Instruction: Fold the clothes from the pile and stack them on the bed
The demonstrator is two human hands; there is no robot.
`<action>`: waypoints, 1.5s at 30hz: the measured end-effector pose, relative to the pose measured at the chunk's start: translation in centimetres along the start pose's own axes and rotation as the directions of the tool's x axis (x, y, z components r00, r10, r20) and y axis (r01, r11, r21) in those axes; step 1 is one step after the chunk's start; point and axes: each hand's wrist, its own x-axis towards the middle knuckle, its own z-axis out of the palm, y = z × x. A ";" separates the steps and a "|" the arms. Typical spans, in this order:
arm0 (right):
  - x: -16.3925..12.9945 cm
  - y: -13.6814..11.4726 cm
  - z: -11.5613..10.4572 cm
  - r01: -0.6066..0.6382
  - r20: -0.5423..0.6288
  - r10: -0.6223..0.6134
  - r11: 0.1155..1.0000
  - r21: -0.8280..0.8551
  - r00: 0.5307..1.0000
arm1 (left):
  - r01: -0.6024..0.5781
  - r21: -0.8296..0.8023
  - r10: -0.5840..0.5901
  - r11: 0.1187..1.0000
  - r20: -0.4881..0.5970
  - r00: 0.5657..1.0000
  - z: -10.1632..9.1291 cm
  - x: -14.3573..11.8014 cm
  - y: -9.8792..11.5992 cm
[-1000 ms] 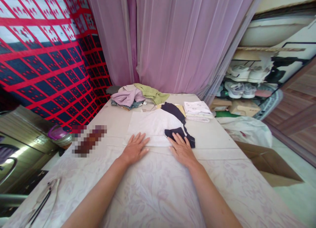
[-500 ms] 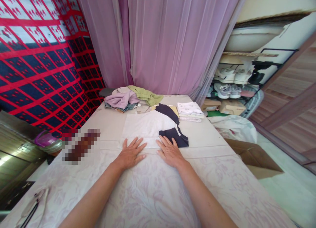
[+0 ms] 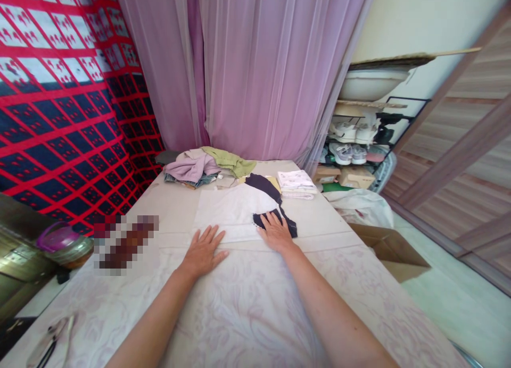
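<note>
Scissors (image 3: 50, 344) lie well to the left of the left hand (image 3: 202, 251), which presses flat, fingers spread, on the near edge of the white cloth (image 3: 235, 211). Beside it, the right hand (image 3: 275, 232) rests open-fingered on the dark fabric piece (image 3: 275, 219). Uneven pressure could, I judge, drag and wrinkle the cloth.

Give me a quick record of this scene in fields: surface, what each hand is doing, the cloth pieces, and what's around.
surface: table under a pale floral cloth
left hand: left hand flat, fingers spread, at the near edge of the white fabric
right hand: right hand palm down on the dark fabric piece
far end: pile of clothes; folded white stack
near left: scissors
floor, right: cardboard box
</note>
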 end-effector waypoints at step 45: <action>-7.6 1.5 2.7 -0.254 -0.279 0.218 0.962 -0.097 0.935 | 0.060 -0.079 -0.065 0.995 -0.069 0.995 0.8 -2.0 -2.4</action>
